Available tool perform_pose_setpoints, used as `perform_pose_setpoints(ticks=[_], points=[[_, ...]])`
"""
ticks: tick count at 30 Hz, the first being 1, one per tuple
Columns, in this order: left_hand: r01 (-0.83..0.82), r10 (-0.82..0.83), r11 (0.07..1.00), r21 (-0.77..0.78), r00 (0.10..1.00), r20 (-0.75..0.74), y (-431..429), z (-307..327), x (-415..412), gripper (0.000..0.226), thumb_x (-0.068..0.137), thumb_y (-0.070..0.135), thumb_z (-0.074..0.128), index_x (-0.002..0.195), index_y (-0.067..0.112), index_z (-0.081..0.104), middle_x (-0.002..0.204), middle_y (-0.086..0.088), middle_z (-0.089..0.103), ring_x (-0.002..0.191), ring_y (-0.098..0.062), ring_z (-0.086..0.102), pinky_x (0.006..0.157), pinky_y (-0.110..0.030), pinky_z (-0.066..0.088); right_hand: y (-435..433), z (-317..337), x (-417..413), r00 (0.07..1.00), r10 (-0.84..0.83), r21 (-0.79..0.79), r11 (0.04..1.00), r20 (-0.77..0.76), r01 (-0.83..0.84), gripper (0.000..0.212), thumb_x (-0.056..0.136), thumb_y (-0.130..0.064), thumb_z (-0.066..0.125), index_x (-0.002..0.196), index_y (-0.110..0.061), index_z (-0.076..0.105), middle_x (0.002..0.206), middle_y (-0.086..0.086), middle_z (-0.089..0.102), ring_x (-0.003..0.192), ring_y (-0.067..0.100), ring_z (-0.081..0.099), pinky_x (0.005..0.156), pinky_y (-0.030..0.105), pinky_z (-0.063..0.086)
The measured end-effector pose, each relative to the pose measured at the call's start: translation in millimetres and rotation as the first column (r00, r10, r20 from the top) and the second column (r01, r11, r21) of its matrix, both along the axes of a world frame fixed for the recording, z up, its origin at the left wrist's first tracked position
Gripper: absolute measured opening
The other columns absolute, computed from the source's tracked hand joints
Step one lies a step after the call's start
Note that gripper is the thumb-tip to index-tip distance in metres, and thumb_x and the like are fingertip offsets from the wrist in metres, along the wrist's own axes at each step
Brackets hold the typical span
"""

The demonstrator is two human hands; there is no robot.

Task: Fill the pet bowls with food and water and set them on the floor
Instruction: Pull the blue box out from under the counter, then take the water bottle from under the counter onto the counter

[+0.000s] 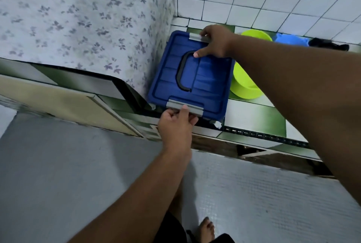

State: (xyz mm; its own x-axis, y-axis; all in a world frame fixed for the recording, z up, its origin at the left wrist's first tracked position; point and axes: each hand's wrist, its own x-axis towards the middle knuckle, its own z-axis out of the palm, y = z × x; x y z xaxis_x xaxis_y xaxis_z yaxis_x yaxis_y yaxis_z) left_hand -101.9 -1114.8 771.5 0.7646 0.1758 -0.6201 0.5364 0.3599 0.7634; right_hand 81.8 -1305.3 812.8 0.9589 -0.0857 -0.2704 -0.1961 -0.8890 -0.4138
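Floral cloth [78, 18] hangs at left. Beside it a blue storage box [207, 84], lid on, stands on the green-and-white tiled table [254, 117]. The left hand [175, 127] pinches the near grey latch [173, 105], thumb on top and fingers curled beneath. The right hand [214, 41] grips the far grey latch [195, 37], thumb lying on the lid. A lime green bowl [244, 86] sits just right of the box; a second green bowl [256, 35] and a blue bowl [291, 40] stand by the wall.
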Motion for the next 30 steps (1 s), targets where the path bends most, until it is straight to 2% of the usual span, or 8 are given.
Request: perform_pose_setpoints(ticks=[6,17,19,21,23,25,27,30], points=[[0.015,-0.016,0.996,-0.089,1.0,-0.018,-25,0,37,0.017,0.098,0.008,0.065,0.109,-0.003,0.058,0.107,-0.02,0.072,0.103,-0.034,0.073,0.071,-0.028,0.064,-13,-8,42,0.999,-0.016,0.012,1.0,0.037,0.015,0.084,0.073,-0.054,0.082,0.143,-0.019,0.049,0.144,0.007,0.052,0.13,0.028,0.05,0.108,0.034,0.041],[0.07,-0.072,0.987,-0.148,0.997,-0.008,-35,-5,81,0.018,0.1,0.013,0.064,0.112,0.001,0.061,0.107,-0.017,0.074,0.093,-0.026,0.077,0.075,-0.029,0.063,-23,-9,64,0.995,-0.006,-0.085,0.996,0.099,0.014,0.07,0.095,-0.048,0.061,0.151,-0.013,0.038,0.154,0.01,0.043,0.141,0.031,0.039,0.117,0.038,0.032],[0.122,-0.123,0.98,-0.157,0.992,0.0,-30,-9,81,0.021,0.1,0.014,0.064,0.115,0.0,0.061,0.11,-0.018,0.074,0.097,-0.025,0.076,0.079,-0.031,0.064,-20,-8,51,0.989,-0.044,-0.029,0.998,0.14,0.049,0.069,0.096,-0.048,0.059,0.151,-0.012,0.038,0.156,0.011,0.039,0.143,0.029,0.037,0.118,0.036,0.029],[0.208,-0.21,0.968,-0.14,0.978,0.0,-24,-12,78,0.026,0.1,0.017,0.065,0.12,0.001,0.062,0.114,-0.016,0.074,0.103,-0.025,0.075,0.084,-0.032,0.063,-20,-10,30,0.948,-0.188,0.123,0.979,0.257,0.161,0.066,0.095,-0.047,0.061,0.15,-0.014,0.042,0.155,0.009,0.042,0.143,0.024,0.038,0.118,0.03,0.028],[0.285,-0.286,0.952,-0.109,0.958,0.011,-17,-14,72,0.028,0.099,0.019,0.066,0.122,0.004,0.062,0.116,-0.014,0.073,0.104,-0.024,0.074,0.085,-0.031,0.063,-20,-14,-3,0.833,-0.377,0.285,0.917,0.405,0.277,0.056,0.094,-0.042,0.063,0.142,-0.014,0.053,0.143,0.005,0.056,0.133,0.018,0.05,0.112,0.023,0.033],[0.334,-0.332,0.939,-0.08,0.943,0.032,-13,-18,60,0.028,0.1,0.018,0.065,0.124,0.004,0.061,0.102,-0.009,0.072,0.091,-0.019,0.071,0.077,-0.027,0.063,-16,-22,-49,0.725,-0.482,0.399,0.865,0.492,0.305,0.048,0.093,-0.039,0.063,0.133,-0.012,0.059,0.132,0.0,0.063,0.122,0.01,0.055,0.106,0.019,0.039],[0.379,-0.378,0.925,-0.012,0.924,0.058,-12,-26,42,0.033,0.1,0.017,0.065,0.129,0.002,0.06,0.084,-0.004,0.065,0.075,-0.013,0.063,0.066,-0.023,0.059,-10,-37,-106,0.687,-0.516,0.456,0.841,0.512,0.292,0.045,0.093,-0.037,0.063,0.13,-0.012,0.06,0.128,-0.002,0.063,0.117,0.006,0.056,0.103,0.02,0.043],[0.415,-0.423,0.902,0.119,0.905,0.054,-13,-39,5,0.038,0.098,0.018,0.066,0.132,0.003,0.06,0.086,-0.001,0.068,0.072,-0.011,0.066,0.065,-0.025,0.058,-6,-66,-195,0.683,-0.525,0.462,0.835,0.507,0.299,0.043,0.093,-0.036,0.062,0.128,-0.012,0.06,0.127,-0.001,0.063,0.119,0.011,0.058,0.104,0.031,0.047]])
